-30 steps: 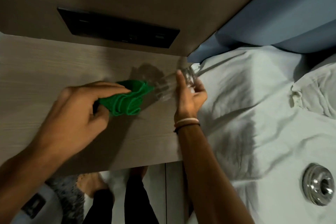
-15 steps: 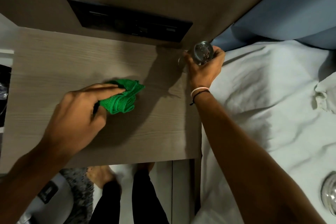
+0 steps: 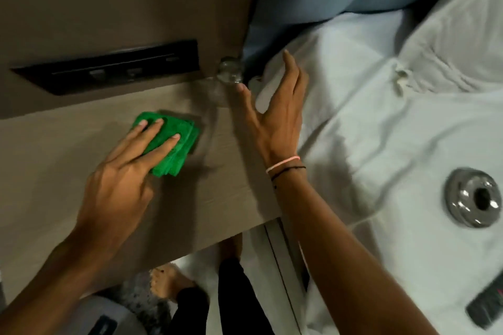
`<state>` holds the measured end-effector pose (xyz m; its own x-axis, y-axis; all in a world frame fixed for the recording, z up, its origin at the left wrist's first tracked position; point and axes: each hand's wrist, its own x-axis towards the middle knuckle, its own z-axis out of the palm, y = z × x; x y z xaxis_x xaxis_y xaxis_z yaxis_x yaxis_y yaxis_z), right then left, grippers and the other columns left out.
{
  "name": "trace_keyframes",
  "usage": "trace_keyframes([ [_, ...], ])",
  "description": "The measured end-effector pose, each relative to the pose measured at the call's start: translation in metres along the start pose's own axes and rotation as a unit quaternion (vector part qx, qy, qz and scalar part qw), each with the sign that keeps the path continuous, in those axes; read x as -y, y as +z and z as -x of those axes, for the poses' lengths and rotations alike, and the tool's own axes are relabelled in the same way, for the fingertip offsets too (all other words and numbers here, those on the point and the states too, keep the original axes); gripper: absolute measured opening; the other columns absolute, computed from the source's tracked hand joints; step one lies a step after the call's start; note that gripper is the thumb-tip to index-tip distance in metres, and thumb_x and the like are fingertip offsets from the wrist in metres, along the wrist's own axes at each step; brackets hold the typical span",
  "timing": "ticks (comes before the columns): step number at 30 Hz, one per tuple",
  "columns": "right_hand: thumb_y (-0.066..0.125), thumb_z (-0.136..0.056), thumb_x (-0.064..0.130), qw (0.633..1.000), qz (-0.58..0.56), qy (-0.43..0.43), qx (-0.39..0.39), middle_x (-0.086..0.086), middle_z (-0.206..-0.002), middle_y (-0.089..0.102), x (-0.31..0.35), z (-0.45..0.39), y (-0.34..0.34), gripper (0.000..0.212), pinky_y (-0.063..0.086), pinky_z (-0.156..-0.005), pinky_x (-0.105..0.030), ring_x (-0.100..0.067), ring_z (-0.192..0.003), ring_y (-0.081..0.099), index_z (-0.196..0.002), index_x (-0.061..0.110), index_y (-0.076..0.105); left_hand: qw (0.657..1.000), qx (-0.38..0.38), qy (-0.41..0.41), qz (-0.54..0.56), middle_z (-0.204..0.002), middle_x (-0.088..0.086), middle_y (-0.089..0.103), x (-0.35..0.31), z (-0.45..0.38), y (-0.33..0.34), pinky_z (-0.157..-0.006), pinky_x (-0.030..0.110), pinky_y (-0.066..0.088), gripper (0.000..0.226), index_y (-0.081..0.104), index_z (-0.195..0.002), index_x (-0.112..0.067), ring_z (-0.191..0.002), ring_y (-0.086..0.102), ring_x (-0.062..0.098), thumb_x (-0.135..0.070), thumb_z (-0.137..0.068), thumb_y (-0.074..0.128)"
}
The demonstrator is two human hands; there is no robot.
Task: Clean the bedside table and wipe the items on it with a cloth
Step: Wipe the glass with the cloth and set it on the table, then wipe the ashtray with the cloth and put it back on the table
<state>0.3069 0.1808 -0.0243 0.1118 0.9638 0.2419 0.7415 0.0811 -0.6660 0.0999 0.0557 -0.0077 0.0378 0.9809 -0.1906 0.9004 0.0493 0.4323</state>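
Left hand (image 3: 123, 182) lay flat on folded green cloth (image 3: 174, 141), fingers (image 3: 156, 130) extended and slightly spread, pressing it onto bedside table (image 3: 54, 160). Right hand (image 3: 277, 117) hovered open, fingers spread, gripping nothing. Clear glass (image 3: 230, 73) stood at table's back corner, just beyond right thumb tip; contact possibly none, view blurred. White bedsheet (image 3: 381, 130) lay under right fingers. Shiny metal ring-shaped object (image 3: 473, 197) rested on sheet, well apart from both hands.
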Motion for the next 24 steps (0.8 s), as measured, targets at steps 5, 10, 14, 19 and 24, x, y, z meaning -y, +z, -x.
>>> trace_keyframes([
  [5, 0.067, -0.089, 0.033, 0.976, 0.077, -0.006, -0.205, -0.018, -0.131, 0.056, -0.028, -0.005, -0.113, 0.052, 0.043, -0.109, -0.042, -0.031, -0.127, 0.053, -0.13, 0.001, 0.056, 0.994, -0.043, 0.102, 0.002, -0.16, 0.004, 0.034, -0.041, -0.011, 0.008, -0.126, 0.033, 0.016, 0.092, 0.042, -0.147, -0.018, -0.152, 0.023, 0.021, 0.028, -0.067, 0.049],
  [10, 0.053, -0.088, 0.041, 0.895, 0.308, 0.244, -0.211, -0.016, -0.152, 0.04, -0.102, 0.005, -0.199, 0.055, 0.03, -0.116, -0.05, -0.033, -0.146, 0.034, -0.14, 0.021, 0.05, 0.959, -0.131, 0.229, 0.105, -0.151, 0.013, 0.047, -0.15, -0.03, 0.016, -0.124, 0.034, 0.025, 0.076, 0.054, -0.138, -0.007, -0.146, 0.036, 0.029, 0.017, -0.067, 0.039],
  [14, 0.049, -0.094, 0.044, 0.839, 0.308, 0.432, -0.121, -0.021, -0.167, 0.005, -0.16, 0.037, -0.23, 0.06, 0.013, -0.119, -0.066, -0.039, -0.156, -0.003, -0.15, 0.033, 0.034, 0.929, -0.157, 0.31, 0.123, -0.147, 0.015, 0.051, -0.222, -0.042, 0.03, -0.12, 0.042, 0.033, 0.071, 0.058, -0.136, -0.007, -0.142, 0.042, 0.033, 0.026, -0.075, 0.044],
  [19, 0.049, -0.091, 0.057, 0.855, 0.251, 0.44, -0.11, -0.024, -0.153, 0.031, -0.184, 0.055, -0.249, 0.062, 0.032, -0.115, -0.056, -0.043, -0.144, 0.028, -0.148, 0.035, 0.037, 0.915, -0.13, 0.363, 0.121, -0.146, 0.014, 0.053, -0.265, -0.048, 0.049, -0.12, 0.039, 0.035, 0.07, 0.058, -0.135, -0.009, -0.141, 0.043, 0.033, 0.026, -0.077, 0.042],
  [24, 0.053, -0.095, 0.05, 0.957, 0.016, 0.236, -0.169, 0.004, -0.119, 0.064, -0.129, 0.039, -0.246, 0.053, 0.043, -0.094, -0.021, -0.011, -0.11, 0.056, -0.143, 0.027, 0.049, 0.924, -0.145, 0.309, 0.172, -0.144, 0.016, 0.054, -0.261, -0.048, 0.043, -0.115, 0.046, 0.04, 0.07, 0.058, -0.134, -0.005, -0.138, 0.047, 0.032, 0.026, -0.074, 0.04],
])
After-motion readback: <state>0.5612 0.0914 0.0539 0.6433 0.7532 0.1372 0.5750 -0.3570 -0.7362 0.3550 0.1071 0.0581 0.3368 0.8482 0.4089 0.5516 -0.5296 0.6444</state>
